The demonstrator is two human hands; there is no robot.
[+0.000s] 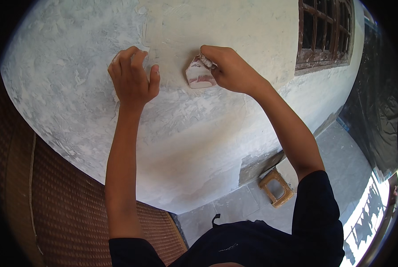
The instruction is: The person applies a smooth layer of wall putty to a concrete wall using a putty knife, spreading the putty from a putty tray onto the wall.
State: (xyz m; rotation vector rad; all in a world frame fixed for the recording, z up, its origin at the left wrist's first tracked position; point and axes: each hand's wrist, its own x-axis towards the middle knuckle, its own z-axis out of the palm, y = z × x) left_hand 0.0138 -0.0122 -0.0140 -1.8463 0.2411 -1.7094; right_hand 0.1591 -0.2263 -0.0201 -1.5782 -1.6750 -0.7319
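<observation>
In the head view, a folded sheet of sandpaper (200, 74) is pinched in the grip of the right hand (230, 70) and pressed flat against the plastered wall (199, 133). The left hand (132, 80) is laid against the wall nearby, fingers loosely curled, holding nothing. A wooden window (325, 33) is seen at the upper right.

No package, label, sign or screen showed anywhere in the view. Nothing near or far carried a printed face.
</observation>
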